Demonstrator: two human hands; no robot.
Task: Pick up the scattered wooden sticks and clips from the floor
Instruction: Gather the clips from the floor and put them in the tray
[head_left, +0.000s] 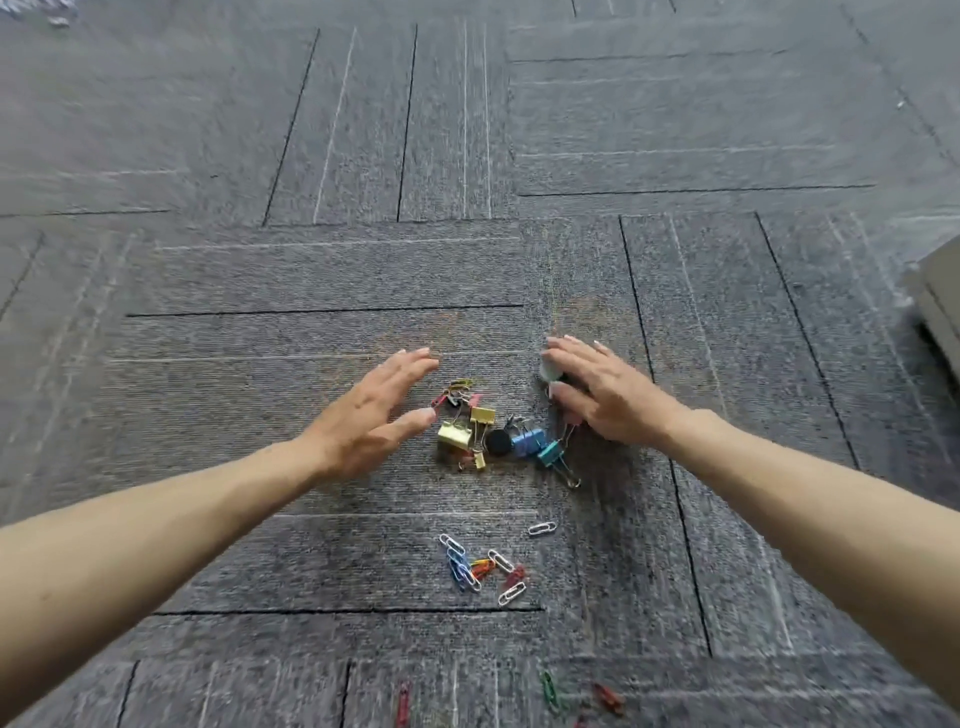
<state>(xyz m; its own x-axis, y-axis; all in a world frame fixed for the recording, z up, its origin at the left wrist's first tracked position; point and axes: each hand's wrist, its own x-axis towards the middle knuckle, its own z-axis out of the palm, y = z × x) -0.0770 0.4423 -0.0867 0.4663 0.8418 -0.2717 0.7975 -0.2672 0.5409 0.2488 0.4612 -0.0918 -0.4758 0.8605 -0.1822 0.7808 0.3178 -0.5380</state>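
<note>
- Fingers (410, 364) of my left hand (363, 415) are straight and wide, holding nothing. My right hand (608, 395) lies low with a small pale thing (548, 370) between finger and thumb. I cannot tell if it grips it.
- Closest to me, red and green clips (550, 693) lie blurry on the floor (260, 286).
- Next come loose paper clips (478, 566), nearer me than both hands.
- Further on, the binder clip pile (488, 436) sits between the two hands, spread left to right. The left thumb is nearest. I think both hands can scoop inward; nothing blocks them.
- I see no wooden sticks.
- Far right stands a pale box (935, 301); far left, some blurry bits (57, 21).
</note>
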